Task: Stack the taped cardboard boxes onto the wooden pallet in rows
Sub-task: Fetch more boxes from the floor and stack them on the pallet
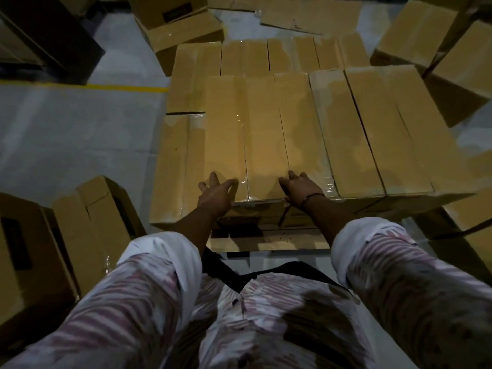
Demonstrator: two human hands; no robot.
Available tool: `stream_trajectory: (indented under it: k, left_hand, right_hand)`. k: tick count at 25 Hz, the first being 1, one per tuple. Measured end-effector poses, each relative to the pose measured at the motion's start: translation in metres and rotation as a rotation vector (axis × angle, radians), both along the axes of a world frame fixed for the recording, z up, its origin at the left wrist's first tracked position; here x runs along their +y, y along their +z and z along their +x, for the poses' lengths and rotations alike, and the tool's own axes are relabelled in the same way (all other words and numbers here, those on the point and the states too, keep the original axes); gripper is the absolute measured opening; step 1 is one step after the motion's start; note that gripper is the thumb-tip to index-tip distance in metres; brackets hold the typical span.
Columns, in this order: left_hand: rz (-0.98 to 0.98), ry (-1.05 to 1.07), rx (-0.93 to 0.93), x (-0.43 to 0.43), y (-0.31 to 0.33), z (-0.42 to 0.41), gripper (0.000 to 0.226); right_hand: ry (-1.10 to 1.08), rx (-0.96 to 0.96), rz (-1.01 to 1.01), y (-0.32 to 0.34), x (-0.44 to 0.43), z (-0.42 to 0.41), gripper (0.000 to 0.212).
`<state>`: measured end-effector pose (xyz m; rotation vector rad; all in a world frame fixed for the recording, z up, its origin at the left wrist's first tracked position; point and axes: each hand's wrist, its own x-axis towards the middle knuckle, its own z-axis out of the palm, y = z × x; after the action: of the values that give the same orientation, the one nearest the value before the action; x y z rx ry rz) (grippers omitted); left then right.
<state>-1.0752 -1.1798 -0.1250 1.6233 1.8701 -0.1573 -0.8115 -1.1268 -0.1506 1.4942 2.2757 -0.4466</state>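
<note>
A taped cardboard box (258,134) lies on top of the stack, at the left end of the upper row. My left hand (217,193) rests on its near edge with fingers spread over the top. My right hand (300,186) clasps the near right corner, thumb over the edge. Two more taped boxes (372,129) lie to its right in the same layer. Lower boxes (173,166) show at the left and behind. A strip of the wooden pallet (266,242) shows below the stack, just in front of me.
Loose cardboard boxes stand on the grey floor: an open-flapped one (87,222) at my left, several at the far right (439,49) and far back (181,22). Flattened cardboard (306,14) lies behind the stack. A yellow floor line (106,87) runs at the left.
</note>
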Motion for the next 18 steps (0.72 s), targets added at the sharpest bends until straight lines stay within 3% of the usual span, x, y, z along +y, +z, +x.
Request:
stream_trajectory:
  k: [7, 13, 18]
  left_hand:
    - [-0.014, -0.010, 0.014, 0.004, 0.001, -0.001, 0.069]
    - [-0.023, -0.035, 0.054, 0.007, -0.001, -0.001, 0.066]
    - [0.003, -0.068, 0.076, 0.010, -0.006, -0.003, 0.064]
  right_hand:
    - [0.088, -0.014, 0.009, 0.000, -0.003, 0.012, 0.085]
    - [0.134, -0.054, 0.082, -0.003, -0.005, 0.016, 0.068]
    - [0.101, -0.071, 0.078, -0.001, -0.007, 0.013, 0.067]
